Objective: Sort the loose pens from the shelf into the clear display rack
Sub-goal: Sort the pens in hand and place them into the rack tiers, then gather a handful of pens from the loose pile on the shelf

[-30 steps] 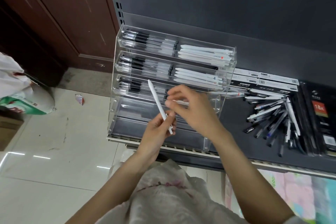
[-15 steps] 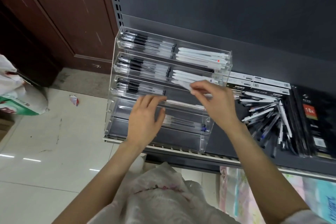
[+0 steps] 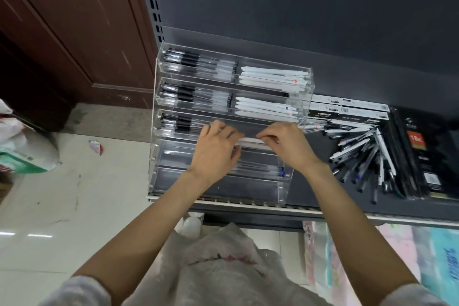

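Both forearms are bare from wrist to above the elbow. A pale grey sleeve (image 3: 82, 289) covers the left upper arm at the bottom edge of the view, and a matching pale grey sleeve (image 3: 409, 294) covers the right upper arm in the lower right corner; the fabric looks soft and plain, with no print. The left hand (image 3: 214, 150) and the right hand (image 3: 288, 146) are bare: no gloves, rings, watch or bracelet visible on either wrist.

clear rack (image 3: 301, 97), white pens (image 3: 270, 77), dark grey shelf (image 3: 310, 194)
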The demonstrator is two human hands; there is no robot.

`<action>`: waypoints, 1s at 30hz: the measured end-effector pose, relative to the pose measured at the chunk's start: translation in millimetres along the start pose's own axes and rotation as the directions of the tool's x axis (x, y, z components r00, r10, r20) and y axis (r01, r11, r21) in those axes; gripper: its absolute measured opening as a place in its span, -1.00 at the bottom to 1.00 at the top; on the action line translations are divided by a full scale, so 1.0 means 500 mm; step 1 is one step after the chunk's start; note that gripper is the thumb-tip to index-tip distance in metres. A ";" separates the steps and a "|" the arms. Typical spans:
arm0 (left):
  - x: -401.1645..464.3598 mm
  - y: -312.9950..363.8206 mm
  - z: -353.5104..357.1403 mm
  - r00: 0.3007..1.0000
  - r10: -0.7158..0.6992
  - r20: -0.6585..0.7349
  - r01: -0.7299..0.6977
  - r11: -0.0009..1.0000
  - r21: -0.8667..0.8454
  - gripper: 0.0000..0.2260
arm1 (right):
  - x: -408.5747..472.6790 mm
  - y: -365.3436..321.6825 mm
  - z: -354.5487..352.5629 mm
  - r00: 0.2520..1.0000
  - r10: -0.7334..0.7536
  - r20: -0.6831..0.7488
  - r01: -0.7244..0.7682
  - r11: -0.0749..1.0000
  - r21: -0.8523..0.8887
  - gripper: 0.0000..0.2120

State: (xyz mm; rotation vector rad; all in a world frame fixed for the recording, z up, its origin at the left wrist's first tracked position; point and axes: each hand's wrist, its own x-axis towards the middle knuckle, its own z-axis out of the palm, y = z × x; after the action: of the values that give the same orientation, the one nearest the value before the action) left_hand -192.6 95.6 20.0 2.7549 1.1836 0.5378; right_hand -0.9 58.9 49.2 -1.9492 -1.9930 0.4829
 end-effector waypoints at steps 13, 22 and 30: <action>0.031 -0.010 -0.048 0.952 0.111 0.285 -0.050 0.976 -0.213 -0.55 | -0.094 -0.020 0.004 0.970 0.095 -0.222 -0.060 0.986 0.157 -0.75; 0.058 0.250 -0.085 0.903 0.260 -0.343 -0.413 0.747 -0.521 -0.87 | -0.289 0.158 -0.033 0.756 0.352 -0.552 -0.303 0.936 0.182 -0.70; 0.222 0.381 0.189 0.966 -0.036 0.254 0.095 0.970 -0.224 -0.48 | -0.350 0.427 -0.017 0.863 0.382 -0.330 -0.407 0.913 -0.008 -0.52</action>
State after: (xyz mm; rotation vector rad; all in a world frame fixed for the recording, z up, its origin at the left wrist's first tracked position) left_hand 42.1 47.9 5.7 2.4855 1.0723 0.2917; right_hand 198.5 -112.2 -36.3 -2.3232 -1.4325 0.1582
